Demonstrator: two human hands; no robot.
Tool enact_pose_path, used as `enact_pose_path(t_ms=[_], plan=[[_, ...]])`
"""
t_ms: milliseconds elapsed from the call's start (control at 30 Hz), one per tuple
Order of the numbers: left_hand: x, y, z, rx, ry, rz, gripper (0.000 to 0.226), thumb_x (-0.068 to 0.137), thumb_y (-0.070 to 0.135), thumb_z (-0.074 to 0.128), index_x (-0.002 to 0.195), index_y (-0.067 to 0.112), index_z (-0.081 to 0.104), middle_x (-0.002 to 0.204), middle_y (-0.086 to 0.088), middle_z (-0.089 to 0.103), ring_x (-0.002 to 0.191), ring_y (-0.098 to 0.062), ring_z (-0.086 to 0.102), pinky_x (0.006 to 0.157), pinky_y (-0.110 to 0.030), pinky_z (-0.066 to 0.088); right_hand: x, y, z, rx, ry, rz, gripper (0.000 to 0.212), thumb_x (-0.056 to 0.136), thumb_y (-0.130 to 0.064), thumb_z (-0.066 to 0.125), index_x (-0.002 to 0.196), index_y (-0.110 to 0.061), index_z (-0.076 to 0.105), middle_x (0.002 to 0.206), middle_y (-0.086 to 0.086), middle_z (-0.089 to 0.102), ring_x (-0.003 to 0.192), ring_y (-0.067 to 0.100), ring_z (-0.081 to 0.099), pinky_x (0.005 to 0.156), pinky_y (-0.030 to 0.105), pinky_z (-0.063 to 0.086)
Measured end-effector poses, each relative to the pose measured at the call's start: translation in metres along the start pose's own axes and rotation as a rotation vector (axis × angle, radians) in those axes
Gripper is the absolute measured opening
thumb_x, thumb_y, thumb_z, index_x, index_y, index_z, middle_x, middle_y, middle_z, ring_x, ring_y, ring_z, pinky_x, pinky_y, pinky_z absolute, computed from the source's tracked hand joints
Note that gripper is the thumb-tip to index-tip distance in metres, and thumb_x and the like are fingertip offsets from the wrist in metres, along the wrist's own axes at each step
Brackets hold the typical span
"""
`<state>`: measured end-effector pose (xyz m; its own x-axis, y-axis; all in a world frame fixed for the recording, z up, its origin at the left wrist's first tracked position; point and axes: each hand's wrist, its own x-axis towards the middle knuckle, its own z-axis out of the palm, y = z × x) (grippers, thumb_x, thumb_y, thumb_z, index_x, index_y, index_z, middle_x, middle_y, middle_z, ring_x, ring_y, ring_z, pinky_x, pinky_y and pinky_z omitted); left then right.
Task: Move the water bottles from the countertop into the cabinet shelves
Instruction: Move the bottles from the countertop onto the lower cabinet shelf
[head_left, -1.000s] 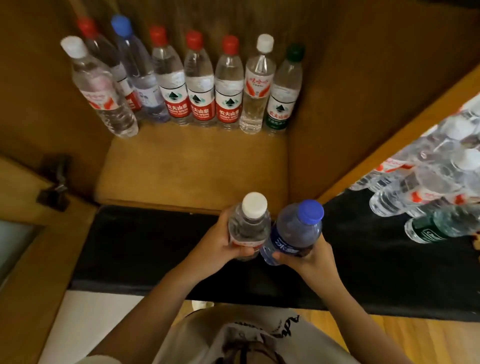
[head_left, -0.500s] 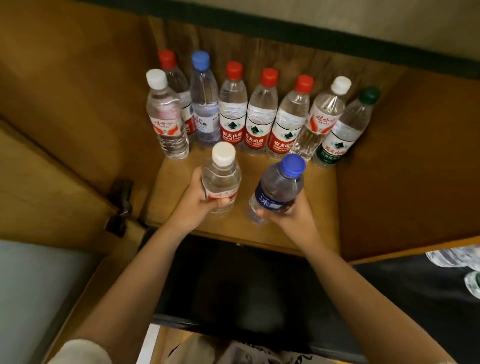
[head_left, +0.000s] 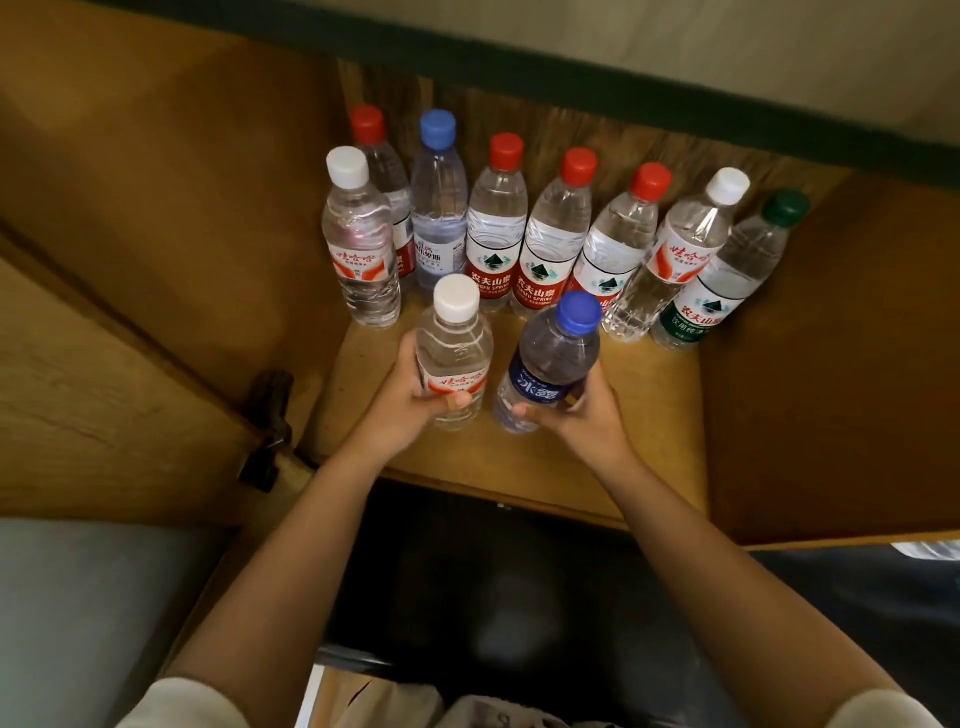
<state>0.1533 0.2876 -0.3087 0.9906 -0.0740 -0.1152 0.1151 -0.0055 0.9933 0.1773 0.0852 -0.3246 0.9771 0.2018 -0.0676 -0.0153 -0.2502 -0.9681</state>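
Risk, L to R: the white-cap bottle (head_left: 454, 353) could've clipped the standing white-cap bottle (head_left: 362, 244) just beside it and toppled the back row (head_left: 550, 234); blue-cap bottle (head_left: 551, 364) was tilted and might've tipped once released. Left hand (head_left: 410, 395) and right hand (head_left: 582, 410), arms stretched fwd, each gripped its bottle over the shelf (head_left: 649, 415).

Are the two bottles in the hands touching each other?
Apart. The head view shows a strip of wooden shelf between the white-capped bottle and the blue-capped bottle.
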Motion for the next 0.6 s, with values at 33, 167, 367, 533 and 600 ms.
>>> enact_pose_path(t_ms=[33, 167, 367, 533, 600], plan=[[0.0, -0.001, 0.0, -0.017, 0.003, 0.007, 0.116, 0.046, 0.044, 0.085, 0.135, 0.0, 0.026, 0.129, -0.011, 0.05, 0.12, -0.02, 0.052, 0.097, -0.023, 0.047, 0.0, 0.0, 0.0, -0.001, -0.002, 0.004, 0.081, 0.062, 0.002, 0.079, 0.129, -0.016, 0.036, 0.115, -0.016, 0.053, 0.101, -0.017, 0.053, 0.079, 0.004, 0.044], [-0.006, -0.008, 0.012, -0.029, 0.169, -0.015, 0.066, 0.07, 0.005, 0.076, 0.126, 0.011, 0.041, 0.116, 0.003, 0.057, 0.115, -0.017, 0.054, 0.083, -0.009, 0.047, 0.005, 0.0, -0.002, -0.016, -0.035, 0.029, 0.078, 0.063, -0.003, 0.079, 0.127, -0.019, 0.038, 0.112, -0.019, 0.053, 0.099, -0.014, 0.053, 0.08, 0.003, 0.043], [-0.035, -0.037, 0.036, -0.1, 0.515, -0.311, 0.057, 0.082, 0.023, 0.069, 0.132, 0.023, 0.042, 0.126, 0.001, 0.053, 0.102, -0.009, 0.056, 0.084, -0.028, 0.048, -0.003, 0.013, -0.001, -0.054, -0.039, 0.061, 0.074, 0.069, -0.009, 0.077, 0.131, -0.016, 0.037, 0.12, -0.01, 0.051, 0.106, -0.001, 0.049, 0.082, 0.001, 0.038], [-0.041, -0.043, 0.042, -0.573, 0.434, -0.523, 0.07, 0.087, 0.033, 0.06, 0.143, 0.041, 0.019, 0.104, -0.012, 0.067, 0.084, -0.02, 0.072, 0.065, -0.03, 0.056, -0.016, 0.02, 0.007, -0.062, 0.016, 0.058, 0.065, 0.076, -0.018, 0.073, 0.13, -0.027, 0.039, 0.119, -0.02, 0.054, 0.104, -0.017, 0.05, 0.085, 0.011, 0.045], [-0.035, -0.042, 0.046, -0.822, 0.418, -0.516, 0.066, 0.087, 0.031, 0.057, 0.143, 0.038, 0.023, 0.104, -0.017, 0.067, 0.087, -0.023, 0.072, 0.072, -0.033, 0.057, -0.015, 0.021, 0.011, -0.079, 0.068, 0.056, 0.061, 0.077, -0.023, 0.072, 0.13, -0.029, 0.041, 0.117, -0.022, 0.055, 0.109, -0.006, 0.053, 0.088, 0.02, 0.046]])
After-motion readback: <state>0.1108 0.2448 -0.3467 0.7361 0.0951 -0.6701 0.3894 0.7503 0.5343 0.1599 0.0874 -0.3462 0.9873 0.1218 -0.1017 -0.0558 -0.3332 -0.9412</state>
